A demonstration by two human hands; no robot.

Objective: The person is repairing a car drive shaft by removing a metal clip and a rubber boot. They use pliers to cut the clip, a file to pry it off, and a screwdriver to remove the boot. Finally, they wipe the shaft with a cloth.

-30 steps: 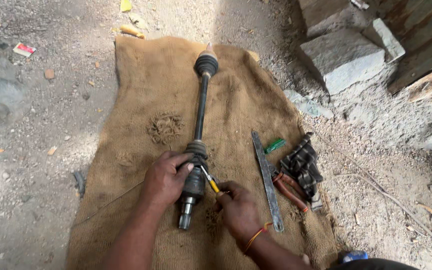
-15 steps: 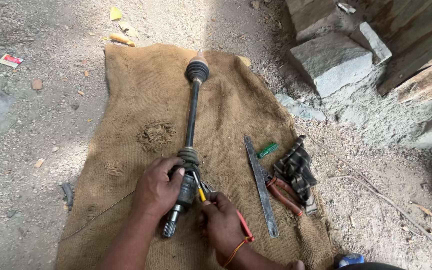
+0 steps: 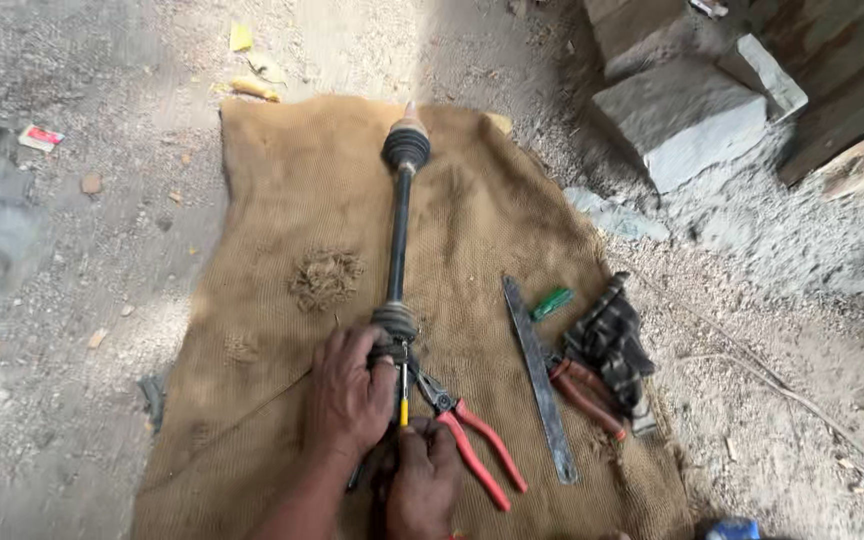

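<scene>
Setting: burlap sack [image 3: 282,200] spread flat on dusty ground, with grey stone blocks [image 3: 687,120] beyond its far right corner.
Axle shaft: long dark drive axle [image 3: 399,230] lies lengthwise down the middle of the sack, its ribbed joint end [image 3: 406,146] pointing away from the person; the near rubber boot [image 3: 394,322] sits just above the hands.
Left hand: left hand [image 3: 347,395] curled around the near end of the axle, fingers wrapped over it just below the boot, palm down.
Right hand: right hand [image 3: 424,478] closed around the handle of a yellow-shafted screwdriver [image 3: 403,400], whose tip points up at the boot; the handle itself is hidden in the fist.
Pliers: red-handled pliers [image 3: 472,445] lie on the sack just right of the right hand, jaws toward the axle; whether the hand touches them cannot be told.
Other tools: flat metal bar [image 3: 540,380] lies right of the pliers; a second red-handled tool [image 3: 584,395], a dark rag [image 3: 610,335] and a small green piece [image 3: 552,303] lie further right.
Debris: small clump of fibres [image 3: 324,278] rests on the sack left of the shaft.
</scene>
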